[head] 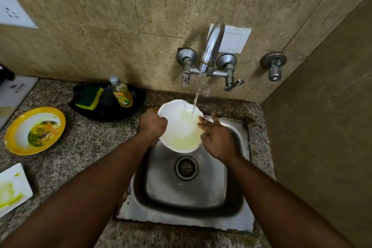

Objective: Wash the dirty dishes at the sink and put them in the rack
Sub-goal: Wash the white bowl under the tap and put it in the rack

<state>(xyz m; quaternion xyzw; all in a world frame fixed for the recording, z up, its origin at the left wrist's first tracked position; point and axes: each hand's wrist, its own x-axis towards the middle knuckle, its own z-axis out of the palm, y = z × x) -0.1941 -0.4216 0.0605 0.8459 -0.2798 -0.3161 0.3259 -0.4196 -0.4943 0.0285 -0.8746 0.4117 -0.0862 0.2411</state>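
Left hand gripping white plate under running water, right hand spread on it; left of grip, yellow plate and square plate unwashed.

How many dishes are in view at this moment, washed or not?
3. A white bowl held under the tap over the sink; a yellow-rimmed plate on the counter, left; a white rectangular plate at the left edge, partly cut off. Others may lie outside the frame.

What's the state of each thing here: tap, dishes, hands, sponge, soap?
Tap: running.
White bowl: under the stream, yellowish water inside.
Left hand: grips the bowl's rim.
Right hand: fingers straight, on the bowl.
Yellow plate: dirty, on counter.
Square plate: dirty.
Sponge: unused, on black tray.
Soap bottle: upright, capped.
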